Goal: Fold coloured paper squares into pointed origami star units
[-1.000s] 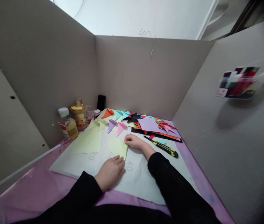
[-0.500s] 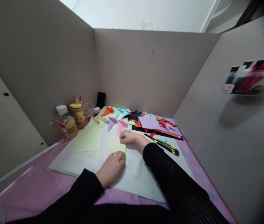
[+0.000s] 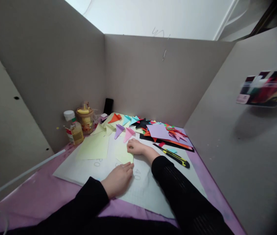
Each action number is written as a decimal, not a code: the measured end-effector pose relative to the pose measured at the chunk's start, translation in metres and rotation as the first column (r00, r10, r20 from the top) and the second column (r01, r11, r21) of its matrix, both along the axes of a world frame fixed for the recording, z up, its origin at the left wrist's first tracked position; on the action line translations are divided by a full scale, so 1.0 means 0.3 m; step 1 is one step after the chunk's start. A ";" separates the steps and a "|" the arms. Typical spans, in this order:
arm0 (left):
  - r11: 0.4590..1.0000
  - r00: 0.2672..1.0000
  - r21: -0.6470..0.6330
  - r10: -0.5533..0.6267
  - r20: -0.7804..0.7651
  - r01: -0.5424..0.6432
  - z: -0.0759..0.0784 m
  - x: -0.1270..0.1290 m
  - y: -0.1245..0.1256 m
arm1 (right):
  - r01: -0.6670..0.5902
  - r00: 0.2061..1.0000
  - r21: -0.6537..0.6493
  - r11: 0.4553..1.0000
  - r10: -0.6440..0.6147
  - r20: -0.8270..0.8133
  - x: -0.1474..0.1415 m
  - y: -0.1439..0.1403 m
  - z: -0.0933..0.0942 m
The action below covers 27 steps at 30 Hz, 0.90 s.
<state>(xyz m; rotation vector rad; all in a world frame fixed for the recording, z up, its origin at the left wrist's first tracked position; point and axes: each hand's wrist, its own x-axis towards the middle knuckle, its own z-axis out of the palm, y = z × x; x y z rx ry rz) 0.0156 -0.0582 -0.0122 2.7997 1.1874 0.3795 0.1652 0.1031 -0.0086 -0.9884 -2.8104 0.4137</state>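
A small pale yellow-green sheet of paper [image 3: 122,154] lies on the white mat between my hands, with a fold along its right side. My right hand [image 3: 136,147] has its fingers curled down on the paper's upper right edge, gripping it. At the near corner, my left hand [image 3: 119,179] pinches the paper, fingers together; the exact fingertip contact is partly hidden. Just beyond lie a folded pink paper piece [image 3: 129,133] and a folded purple one [image 3: 119,130]. Left of my hands is a larger pale green sheet [image 3: 92,147].
A black-and-yellow utility knife [image 3: 175,157] lies right of my right hand. Coloured paper stars and a lilac sheet [image 3: 158,131] are piled behind it. A glue bottle [image 3: 76,132], a brown cup [image 3: 86,120] and a black phone [image 3: 108,106] stand back left. Grey panels enclose the table.
The paper's right edge lies flatter beneath my right hand. My left fingers have shifted slightly at the near corner. The whole view has moved a little.
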 end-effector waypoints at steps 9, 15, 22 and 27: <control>0.997 0.993 0.035 -0.062 -0.096 0.066 -0.020 -0.002 0.010 | 0.008 1.000 0.033 0.999 -0.007 -0.023 0.000 -0.015 -0.003; 0.996 0.990 0.039 -0.078 -0.117 0.083 -0.001 0.005 -0.002 | 0.013 0.999 0.035 0.999 -0.011 -0.047 0.004 -0.003 -0.027; 0.990 0.981 0.098 -0.083 -0.174 0.101 0.028 0.028 -0.022 | 0.015 0.999 0.002 1.000 -0.015 -0.043 0.000 0.001 -0.020; 0.986 0.982 0.135 -0.078 -0.171 0.102 0.030 0.037 -0.018 | 0.033 0.998 0.002 0.999 -0.033 -0.057 0.000 -0.002 -0.025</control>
